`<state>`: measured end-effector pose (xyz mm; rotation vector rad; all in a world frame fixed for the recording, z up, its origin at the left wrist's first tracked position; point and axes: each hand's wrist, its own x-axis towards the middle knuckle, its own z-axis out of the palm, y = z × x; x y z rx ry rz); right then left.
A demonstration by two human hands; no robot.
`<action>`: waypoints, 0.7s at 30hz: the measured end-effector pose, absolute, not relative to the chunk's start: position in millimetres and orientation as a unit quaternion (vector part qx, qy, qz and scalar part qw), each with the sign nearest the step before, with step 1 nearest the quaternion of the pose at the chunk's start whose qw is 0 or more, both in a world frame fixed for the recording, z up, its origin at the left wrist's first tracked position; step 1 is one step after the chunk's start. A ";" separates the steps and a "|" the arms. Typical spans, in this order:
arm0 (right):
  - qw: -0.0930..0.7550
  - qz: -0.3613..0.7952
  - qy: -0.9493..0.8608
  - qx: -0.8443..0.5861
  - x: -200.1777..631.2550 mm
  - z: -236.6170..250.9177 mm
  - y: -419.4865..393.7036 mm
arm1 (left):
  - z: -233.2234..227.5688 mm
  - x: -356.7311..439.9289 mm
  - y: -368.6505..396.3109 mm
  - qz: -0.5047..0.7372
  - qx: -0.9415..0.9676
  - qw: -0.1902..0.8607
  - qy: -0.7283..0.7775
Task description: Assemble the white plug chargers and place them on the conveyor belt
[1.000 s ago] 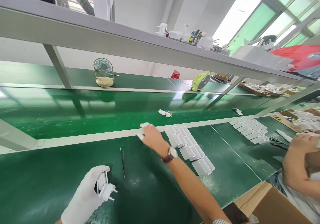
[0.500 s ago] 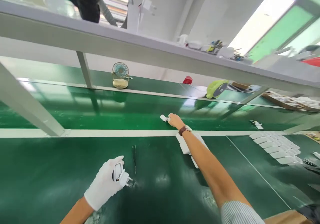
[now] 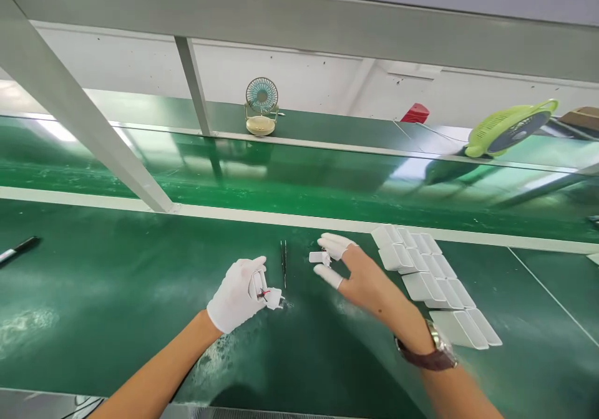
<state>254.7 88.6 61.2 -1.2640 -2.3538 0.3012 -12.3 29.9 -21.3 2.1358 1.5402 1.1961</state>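
Observation:
My left hand [image 3: 238,294], in a white glove, is closed round a white plastic charger housing [image 3: 257,284]. A white two-pin plug piece [image 3: 273,298] hangs at its open end, with red and dark wires between them. My right hand [image 3: 360,275] has white covers on its fingertips; its thumb and fingers are spread. In the gap between them is a small white part [image 3: 317,257], seemingly on the green bench, with tiny components at its right end. Black tweezers [image 3: 284,263] lie between both hands, points toward the far side.
Rows of white housings [image 3: 437,288] sit right of my right hand. A white rail [image 3: 281,219] divides the bench from the green conveyor belt [image 3: 309,204]. A slanted post [image 3: 93,113] rises at left. A marker [image 3: 19,249] lies far left; two fans [image 3: 262,104] stand beyond the belt.
My right hand has come back from the belt to the bench, and its fingers have opened around the small white part. My left hand still holds the housing. The view has tilted down.

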 end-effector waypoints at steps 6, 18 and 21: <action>0.196 0.168 -0.921 -0.291 180.5 54.1 40.6 | -30.1 -13.3 29.0 0.389 0.743 0.031 0.543; 0.113 0.294 -0.860 -0.401 165.6 45.7 43.7 | -31.4 -10.0 26.9 0.414 0.743 0.032 0.525; 0.125 0.349 -0.835 -0.406 165.4 50.2 44.5 | -31.5 -11.0 27.4 0.445 0.725 0.066 0.522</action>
